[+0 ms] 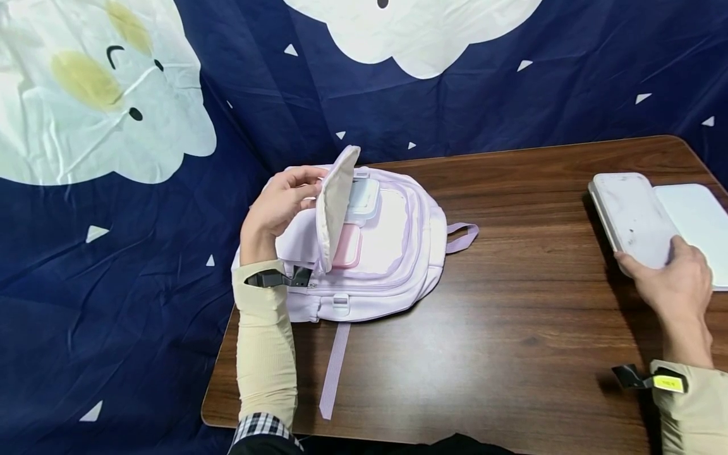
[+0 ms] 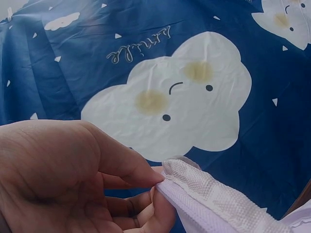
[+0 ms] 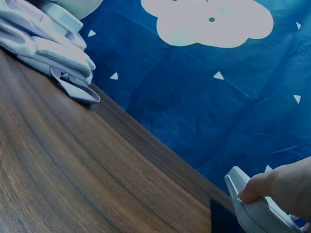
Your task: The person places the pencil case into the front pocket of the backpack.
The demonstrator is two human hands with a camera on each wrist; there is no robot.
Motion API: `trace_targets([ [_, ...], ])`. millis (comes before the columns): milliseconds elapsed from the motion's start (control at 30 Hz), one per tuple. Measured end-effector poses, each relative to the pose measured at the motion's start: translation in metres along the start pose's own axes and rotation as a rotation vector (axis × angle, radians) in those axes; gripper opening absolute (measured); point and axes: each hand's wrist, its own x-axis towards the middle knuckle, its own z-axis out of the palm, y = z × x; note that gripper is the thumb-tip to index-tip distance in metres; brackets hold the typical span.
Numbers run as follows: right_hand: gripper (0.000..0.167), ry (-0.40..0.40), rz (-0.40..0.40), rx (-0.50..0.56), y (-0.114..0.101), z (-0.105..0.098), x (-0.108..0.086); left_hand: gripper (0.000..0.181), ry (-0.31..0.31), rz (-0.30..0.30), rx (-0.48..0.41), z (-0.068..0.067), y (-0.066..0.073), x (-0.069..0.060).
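Note:
A pale lilac backpack (image 1: 392,297) lies on its back at the table's left. Thumb and fingers of my left hand (image 1: 281,202) pinch the edge of its front pocket flap (image 2: 204,194), holding it raised. Inside the pocket are a light blue clear-lidded case (image 1: 364,197) and a pink case (image 1: 348,246), partly hidden by the flap. At the table's right side, my right hand (image 1: 677,281) grips the near end of a white rectangular case (image 1: 634,212) with rounded corners and small smudges. In the right wrist view, the thumb presses along the white case's side (image 3: 250,208).
A second flat white rectangular item (image 1: 699,221) lies right of the gripped case. The backpack's top loop (image 1: 463,239) and a loose strap (image 1: 335,373) lie on the brown wooden table (image 1: 512,354). A dark blue cloud-patterned cloth (image 1: 256,63) hangs behind and at the left.

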Motion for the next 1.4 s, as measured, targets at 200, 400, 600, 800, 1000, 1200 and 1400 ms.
trace_targets([
  [200, 0.080, 0.031, -0.076, 0.032, -0.005, -0.003, -0.002, 0.025, -0.002, 0.001, -0.010, -0.001, -0.001, 0.001],
  [400, 0.079, 0.053, -0.128, 0.066, -0.012, -0.008, -0.004, 0.025, 0.004, -0.001, -0.001, -0.001, -0.002, 0.001],
  [600, 0.083, 0.056, -0.150, 0.073, -0.020, -0.012, -0.005, 0.026, 0.007, 0.004, 0.005, -0.001, -0.002, 0.000],
  [800, 0.083, 0.061, -0.168, 0.075, -0.029, -0.017, -0.005, 0.024, -0.011, 0.018, 0.009, -0.001, -0.001, 0.000],
  [1000, 0.081, 0.051, -0.217, 0.107, -0.039, -0.022, -0.006, 0.023, 0.002, 0.009, 0.019, 0.000, -0.001, 0.002],
  [1200, 0.081, 0.016, -0.277, 0.121, -0.048, -0.023, -0.008, 0.023, 0.001, 0.002, 0.020, 0.000, -0.001, 0.001],
  [1400, 0.081, 0.002, -0.334, 0.144, -0.059, -0.024, -0.011, 0.023, 0.006, -0.001, 0.032, -0.001, -0.001, 0.001],
])
